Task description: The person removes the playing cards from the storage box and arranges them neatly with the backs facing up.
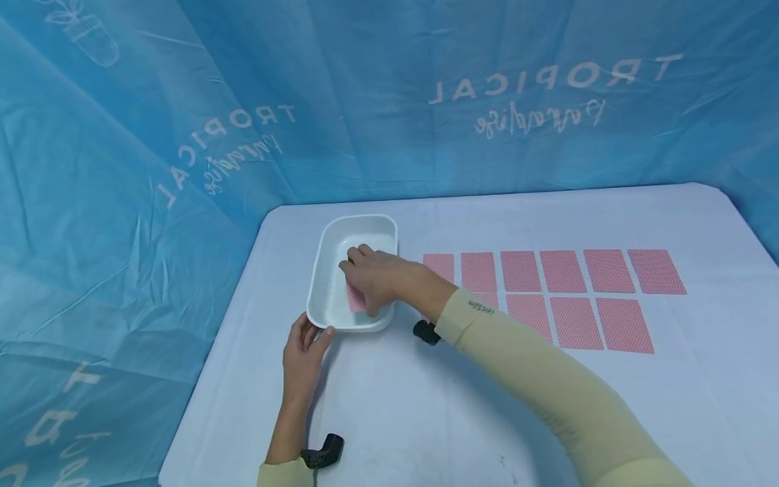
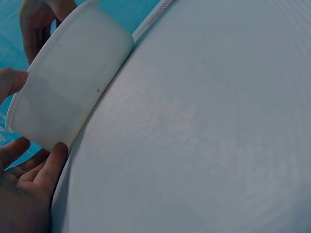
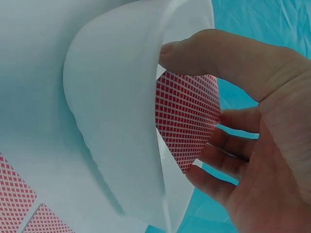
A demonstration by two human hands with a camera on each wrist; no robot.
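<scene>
A white plastic tub (image 1: pixel 341 323) stands at the left of the table. My right hand (image 1: pixel 372 276) is inside it and holds a red-patterned playing card (image 1: pixel 356 297), thumb along the near side and fingers at the far edge. The right wrist view shows the card (image 3: pixel 187 119) tilted behind the tub's rim, its patterned back facing the camera. At the near left corner of the tub, my left hand (image 1: pixel 302 355) grips the rim. In the left wrist view the thumb (image 2: pixel 13 81) lies at the rim and the fingers (image 2: pixel 51 167) reach round the tub's side.
To the right of the tub, several red-backed cards (image 1: pixel 560 270) lie flat in two rows on the white table (image 1: pixel 414 419). My right forearm crosses over part of the lower row. A blue printed curtain (image 1: pixel 389 101) hangs behind and left of the table.
</scene>
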